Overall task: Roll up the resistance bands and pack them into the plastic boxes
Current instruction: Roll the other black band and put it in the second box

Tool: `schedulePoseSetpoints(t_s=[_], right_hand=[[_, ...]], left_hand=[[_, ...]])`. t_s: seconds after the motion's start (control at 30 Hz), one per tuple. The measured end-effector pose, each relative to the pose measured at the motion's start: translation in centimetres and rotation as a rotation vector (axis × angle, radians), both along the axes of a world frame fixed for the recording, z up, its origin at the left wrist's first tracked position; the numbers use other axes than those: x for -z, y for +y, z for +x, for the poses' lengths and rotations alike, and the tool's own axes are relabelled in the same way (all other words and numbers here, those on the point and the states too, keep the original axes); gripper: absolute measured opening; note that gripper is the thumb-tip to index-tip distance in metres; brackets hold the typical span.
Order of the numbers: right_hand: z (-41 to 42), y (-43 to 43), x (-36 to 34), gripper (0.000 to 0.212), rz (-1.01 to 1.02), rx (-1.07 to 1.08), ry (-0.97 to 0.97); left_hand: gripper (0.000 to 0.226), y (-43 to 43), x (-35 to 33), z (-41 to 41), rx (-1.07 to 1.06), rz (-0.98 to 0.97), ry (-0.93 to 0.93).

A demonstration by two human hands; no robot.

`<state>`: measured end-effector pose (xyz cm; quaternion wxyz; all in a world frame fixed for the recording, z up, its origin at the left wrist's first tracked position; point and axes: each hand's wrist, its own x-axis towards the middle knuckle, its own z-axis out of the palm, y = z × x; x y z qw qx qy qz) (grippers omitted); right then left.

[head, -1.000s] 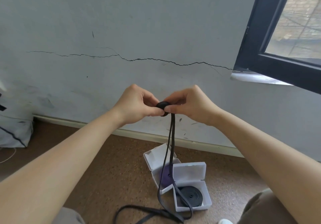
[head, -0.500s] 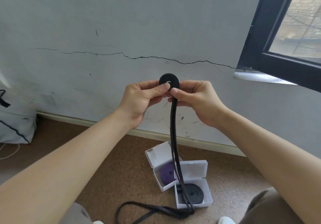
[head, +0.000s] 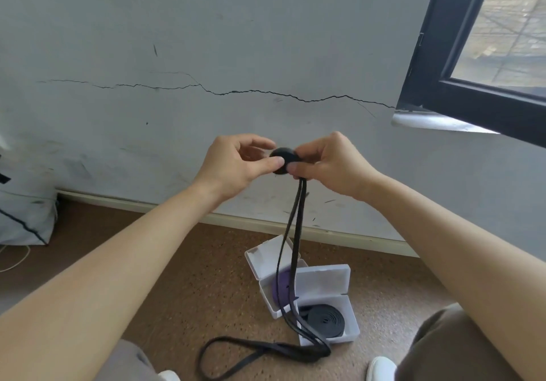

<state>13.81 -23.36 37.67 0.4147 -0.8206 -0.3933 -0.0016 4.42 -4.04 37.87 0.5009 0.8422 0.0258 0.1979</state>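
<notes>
1. Both hands are sitting lower than half a second ago, and the roll is turning from face-on to nearly edge-on toward the camera.
2. Left hand is pinching the rolled part of the black resistance band between thumb and fingers.
3. Right hand is gripping the same roll from the other side, fingers curled and thumb pressing at the lower edge where the loose tail is leaving.
4. Roll is hanging in the air between the two hands, in front of the wall and well above the floor.
5. Loose tail is dropping as two strands, passing in front of the boxes and ending in a loop lying on the floor. Cannot tell whether it is touching the boxes.
6. Two white plastic boxes are sitting open on the floor near the skirting, side by side.
7. Left box is holding a purple band. Right box is holding a coiled black band lying flat.
8. Long crack is running across the wall toward the window frame.
</notes>
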Motion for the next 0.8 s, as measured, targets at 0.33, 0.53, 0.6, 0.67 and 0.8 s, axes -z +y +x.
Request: schedulePoseSetpoints(t_s=[0.33,0.53,0.6,0.67,0.8], right_hand=[[-0.7,0.9,0.9,0.012,-0.423,-0.143,-0.259],[-0.4,0.8,1.2,0.013,-0.257,-0.093,-0.176],[-0.2,0.4,0.9,0.018,-0.133,-0.058,-0.082],[-0.2,0.1,0.6,0.02,-0.015,-0.049,0.043],[-0.3,-0.3,0.3,0.019,0.172,-0.078,0.265]], left_hand=[[0.013,-0.3,0.4,-0.5,0.1,0.594,0.141],[0.007,-0.3,0.3,-0.3,0.089,0.52,0.064],[0.008,0.1,0.2,-0.2,0.072,0.436,0.018],[0.01,0.4,0.2,-0.1,0.058,0.336,0.0],[0.013,0.3,-0.1,-0.1,0.079,0.011,-0.02]])
